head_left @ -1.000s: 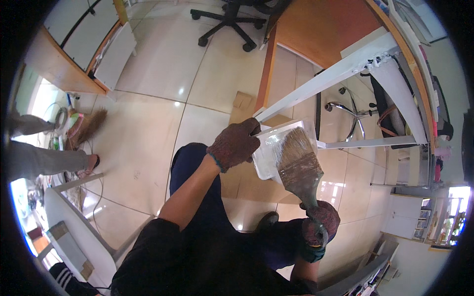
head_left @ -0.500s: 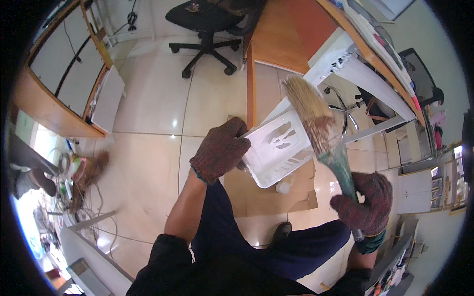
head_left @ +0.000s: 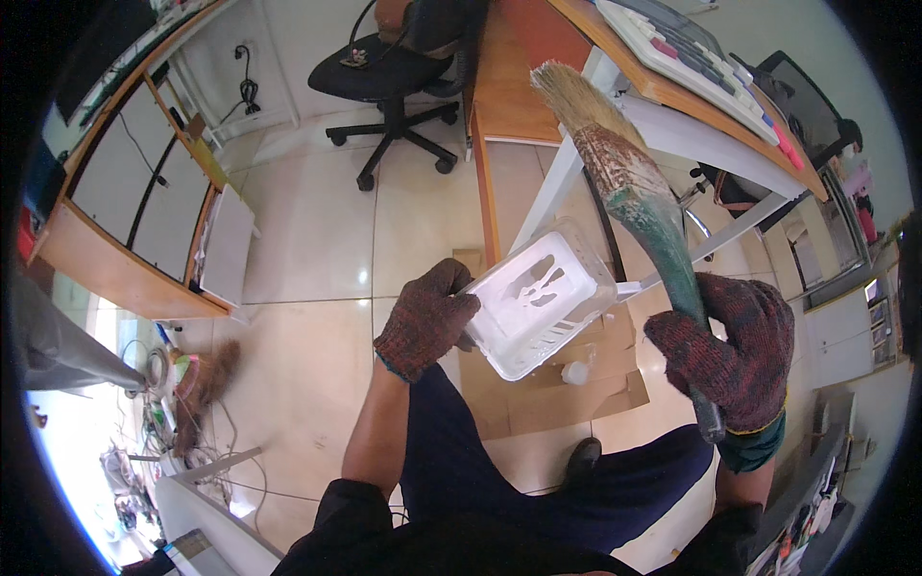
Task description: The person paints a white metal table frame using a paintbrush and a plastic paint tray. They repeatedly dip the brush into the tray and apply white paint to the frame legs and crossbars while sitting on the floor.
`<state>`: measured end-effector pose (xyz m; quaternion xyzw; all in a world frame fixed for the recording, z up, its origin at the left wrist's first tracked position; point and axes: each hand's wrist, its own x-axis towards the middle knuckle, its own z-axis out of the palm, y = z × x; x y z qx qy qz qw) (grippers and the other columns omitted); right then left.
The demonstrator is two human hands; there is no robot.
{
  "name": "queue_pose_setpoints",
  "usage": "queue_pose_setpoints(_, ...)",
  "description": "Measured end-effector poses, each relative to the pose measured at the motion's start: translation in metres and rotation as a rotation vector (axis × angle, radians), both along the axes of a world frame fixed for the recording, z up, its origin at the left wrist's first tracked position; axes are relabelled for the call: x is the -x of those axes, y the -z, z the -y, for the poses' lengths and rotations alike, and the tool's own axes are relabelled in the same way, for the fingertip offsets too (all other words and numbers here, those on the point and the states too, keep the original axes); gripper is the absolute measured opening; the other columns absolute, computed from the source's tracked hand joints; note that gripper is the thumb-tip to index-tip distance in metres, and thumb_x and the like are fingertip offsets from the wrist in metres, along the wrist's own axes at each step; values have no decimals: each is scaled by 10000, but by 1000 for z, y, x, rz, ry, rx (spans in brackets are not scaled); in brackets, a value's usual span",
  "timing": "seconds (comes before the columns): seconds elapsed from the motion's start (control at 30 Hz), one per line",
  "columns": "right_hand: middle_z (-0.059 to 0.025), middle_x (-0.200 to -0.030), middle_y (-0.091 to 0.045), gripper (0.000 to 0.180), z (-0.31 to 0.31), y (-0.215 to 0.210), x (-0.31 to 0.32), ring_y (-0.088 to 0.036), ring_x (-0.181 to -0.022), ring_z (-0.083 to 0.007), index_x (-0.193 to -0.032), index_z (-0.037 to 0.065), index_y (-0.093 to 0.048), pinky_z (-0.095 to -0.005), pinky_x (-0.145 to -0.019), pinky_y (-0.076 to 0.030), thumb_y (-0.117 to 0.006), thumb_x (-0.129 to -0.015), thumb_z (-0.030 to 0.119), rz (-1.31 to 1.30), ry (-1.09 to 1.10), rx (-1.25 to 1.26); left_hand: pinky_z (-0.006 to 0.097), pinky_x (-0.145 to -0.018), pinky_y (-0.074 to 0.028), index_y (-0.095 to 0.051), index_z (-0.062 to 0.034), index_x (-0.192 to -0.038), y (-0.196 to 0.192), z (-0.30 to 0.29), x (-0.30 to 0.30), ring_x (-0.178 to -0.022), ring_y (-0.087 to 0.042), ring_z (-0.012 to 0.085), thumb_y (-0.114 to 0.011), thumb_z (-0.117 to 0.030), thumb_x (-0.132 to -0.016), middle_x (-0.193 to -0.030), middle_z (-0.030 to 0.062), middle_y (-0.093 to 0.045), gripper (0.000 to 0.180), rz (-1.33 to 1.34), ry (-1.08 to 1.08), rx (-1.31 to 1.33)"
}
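In a dark knitted glove, my left hand [head_left: 425, 322] grips the near left edge of a white plastic container [head_left: 540, 300]. White paint coats its bottom, with a few streaks showing through. My right hand [head_left: 735, 348], gloved too, is wrapped round the green handle of a wide paintbrush [head_left: 629, 182]. The brush points up and away to the left. Its pale bristles, stained reddish brown lower down, appear above the container, near the desk's edge, and hold clear of the paint.
A desk [head_left: 691, 106] on white metal legs stands far right, with a keyboard [head_left: 691, 72] on top. Flattened cardboard [head_left: 538, 408] and a small white cup [head_left: 575, 372] lie below on the tiles. A black swivel chair [head_left: 389, 82] stands ahead; a cabinet [head_left: 144, 182], cables and a brown broom [head_left: 206, 394] are left.
The brush has risen away from the container's right rim, its bristles now farther up and slightly left. The view has shifted, and the desk top with the keyboard shows more.
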<state>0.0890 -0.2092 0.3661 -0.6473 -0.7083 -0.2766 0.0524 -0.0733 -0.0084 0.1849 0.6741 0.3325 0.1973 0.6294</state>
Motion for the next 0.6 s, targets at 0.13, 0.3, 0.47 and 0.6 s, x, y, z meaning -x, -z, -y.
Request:
queue_pose_setpoints(0.13, -58, -922, -620, 294, 3, 3, 5, -613, -746, -261, -939, 348, -659, -392, -623, -452, -725, -662, 279, -24, 26, 18, 343, -540, -543, -529, 25, -918, -8, 5, 0, -643, -642, 233, -542, -131, -756, -760, 151, -582, 225, -25, -8, 42)
queue_pose_setpoints(0.3, -57, -921, -618, 312, 7, -3, 6, -614, -733, -262, -956, 356, -655, -388, -626, -459, -715, -661, 275, -127, 65, 15, 321, -479, -556, -502, 33, -943, -12, 6, 2, -634, -609, 199, -567, -106, -762, -788, 127, -555, 237, -51, -1, 58)
queue_pose_setpoints(0.47, -57, -897, -616, 328, 5, 4, 2, -614, -719, -267, -960, 359, -652, -379, -605, -462, -714, -648, 280, -15, 39, -5, 329, -476, -557, -496, 42, -946, -7, 6, 4, -645, -618, 216, -568, -97, -756, -806, 147, -562, 247, -47, 2, 5)
queue_pose_setpoints(0.6, -58, -892, -614, 343, 11, 7, -2, -611, -710, -260, -963, 359, -653, -377, -595, -463, -711, -639, 265, -53, 11, -40, 330, -479, -558, -495, 50, -960, -17, 7, 6, -650, -620, 219, -574, -86, -754, -820, 152, -570, 259, -58, 13, 48)
